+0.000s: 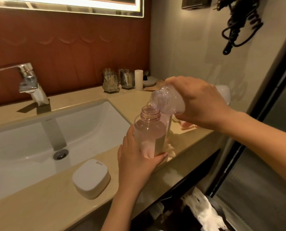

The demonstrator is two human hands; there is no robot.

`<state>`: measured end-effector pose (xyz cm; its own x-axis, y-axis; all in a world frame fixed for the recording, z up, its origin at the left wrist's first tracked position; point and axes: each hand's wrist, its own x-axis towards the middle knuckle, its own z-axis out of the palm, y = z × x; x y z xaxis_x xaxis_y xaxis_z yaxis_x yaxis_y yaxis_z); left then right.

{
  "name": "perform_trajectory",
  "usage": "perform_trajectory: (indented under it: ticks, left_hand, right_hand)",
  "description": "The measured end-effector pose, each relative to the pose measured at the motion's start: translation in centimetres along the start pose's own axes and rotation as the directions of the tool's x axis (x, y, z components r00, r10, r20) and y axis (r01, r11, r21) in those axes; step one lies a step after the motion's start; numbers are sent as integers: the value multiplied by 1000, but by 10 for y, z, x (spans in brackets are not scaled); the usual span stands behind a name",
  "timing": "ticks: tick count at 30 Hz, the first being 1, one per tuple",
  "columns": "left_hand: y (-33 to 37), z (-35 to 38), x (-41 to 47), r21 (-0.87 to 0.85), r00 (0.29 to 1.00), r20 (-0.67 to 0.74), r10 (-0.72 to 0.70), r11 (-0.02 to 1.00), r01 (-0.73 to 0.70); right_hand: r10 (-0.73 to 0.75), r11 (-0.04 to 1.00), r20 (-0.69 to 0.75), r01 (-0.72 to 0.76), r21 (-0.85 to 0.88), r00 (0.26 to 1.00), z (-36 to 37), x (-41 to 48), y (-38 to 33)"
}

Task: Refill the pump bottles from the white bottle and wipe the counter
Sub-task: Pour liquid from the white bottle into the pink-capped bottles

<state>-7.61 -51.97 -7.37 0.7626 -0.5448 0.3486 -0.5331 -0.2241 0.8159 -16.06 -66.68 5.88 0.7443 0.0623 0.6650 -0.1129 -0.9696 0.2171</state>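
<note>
A clear pump bottle (149, 130) with its pump off stands upright on the beige counter (47, 202), partly filled with pale liquid. My left hand (135, 160) grips its lower body. My right hand (198, 104) holds the white bottle (168, 101) tipped on its side, mouth just above and to the right of the pump bottle's open neck. A pale stream runs down from that mouth, beside the neck. A second clear bottle stands right behind, mostly hidden. A pinkish cloth (188, 125) lies on the counter under my right hand.
A white sink (39, 140) with a chrome tap (29, 82) lies left. A white soap box (90, 178) sits near the front edge. Two glass holders (118, 80), a white cup (138, 80) and a small white dish stand at the back. A dark shelf with a white cloth (203, 212) is below.
</note>
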Motion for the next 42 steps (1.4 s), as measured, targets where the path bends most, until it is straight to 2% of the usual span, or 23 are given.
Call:
perform_trajectory:
  ticks: [18, 42]
  left_hand:
    - [-3, -1, -3, 36, 999, -31, 22, 999, -21]
    - [-5, -2, -5, 30, 999, -6, 32, 999, -32]
  right_hand:
    - [-68, 989, 41, 73, -125, 997, 1, 9, 4]
    - [-120, 985, 70, 127, -116, 990, -1, 12, 7]
